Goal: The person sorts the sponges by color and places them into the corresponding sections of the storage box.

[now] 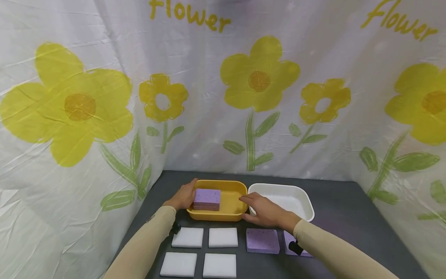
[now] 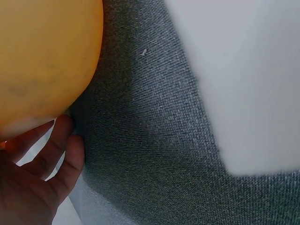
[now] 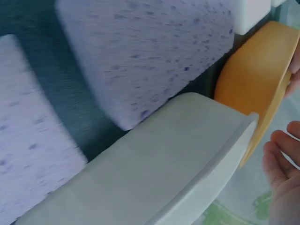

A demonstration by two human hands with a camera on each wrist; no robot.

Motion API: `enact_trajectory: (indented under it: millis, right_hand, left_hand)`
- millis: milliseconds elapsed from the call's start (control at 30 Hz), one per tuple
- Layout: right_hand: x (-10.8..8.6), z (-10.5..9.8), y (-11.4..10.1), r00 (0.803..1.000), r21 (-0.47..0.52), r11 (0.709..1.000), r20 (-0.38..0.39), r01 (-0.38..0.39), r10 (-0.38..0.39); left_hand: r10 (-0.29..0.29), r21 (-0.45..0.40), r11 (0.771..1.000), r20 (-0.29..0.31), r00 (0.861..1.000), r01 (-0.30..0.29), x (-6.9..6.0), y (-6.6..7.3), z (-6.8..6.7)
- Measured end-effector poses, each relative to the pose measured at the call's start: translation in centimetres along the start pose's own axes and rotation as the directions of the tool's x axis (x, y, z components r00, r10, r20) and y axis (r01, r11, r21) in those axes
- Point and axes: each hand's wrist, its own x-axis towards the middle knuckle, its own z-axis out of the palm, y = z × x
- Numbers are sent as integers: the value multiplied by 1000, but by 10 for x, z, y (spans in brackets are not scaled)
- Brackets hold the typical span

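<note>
A yellow bin (image 1: 228, 216) holds a stack of purple sponges (image 1: 207, 198) at its left side. My left hand (image 1: 182, 197) grips the bin's left edge; in the left wrist view its bent fingers (image 2: 70, 154) lie against the outer wall of the yellow bin (image 2: 51, 51). My right hand (image 1: 264, 210) reaches over the near left part of the white bin (image 1: 308, 209), fingertips near the yellow bin's right rim. The right wrist view shows the right hand (image 3: 285, 173) with loosely bent fingers and nothing held, beside the white bin (image 3: 154, 159) and yellow bin (image 3: 253, 70).
Several white sponges (image 1: 188, 237) lie in two rows on the dark table (image 1: 327, 193), front left. Two purple sponges (image 1: 262, 241) lie in front of the white bin, the right one partly hidden by my wrist. A flowered curtain (image 1: 202, 135) stands behind and at both sides.
</note>
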Motion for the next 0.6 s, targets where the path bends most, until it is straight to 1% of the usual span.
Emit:
enact_trajectory:
  millis: [67,133,233,267,300,367,467,500,600]
  right_hand:
    - [-7,-3,2,1000,7,1000,5,-3,3]
    - [-12,-5,3,1000,1,1000,2,4,-4]
    - [-18,-8,5,1000,-3,1000,-2,-4,4]
    - [-20,-9,6,1000,-3,1000,-4,-5,5]
    - [-22,-10,6,1000,-2,1000,-6,-5,5]
    - [-28,-11,7,1000,9,1000,-1,-5,5]
    - [-38,-11,6,1000,15,1000,15,-4,3]
    - [-42,-12,6,1000,15,1000,20,-5,4]
    - [-51,-14,5,1000,-3,1000,27,-13,14]
  left_hand:
    - [8,-14,1000,2,1000,-8,4,-4,2]
    - [48,4,999,-13,999,-48,12,-19,10]
    - [110,39,993,-37,993,-109,29,-49,26]
    - [123,52,991,-45,991,-120,33,-56,30]
    - [124,50,991,-46,991,-122,34,-56,30]
    - [100,8,995,-32,994,-100,29,-46,25]
    - [46,-41,998,-5,999,-46,12,-16,8]
    - [35,-44,998,1,999,-35,6,-7,3]
    - [18,-14,1000,1,1000,-18,-1,1,-1]
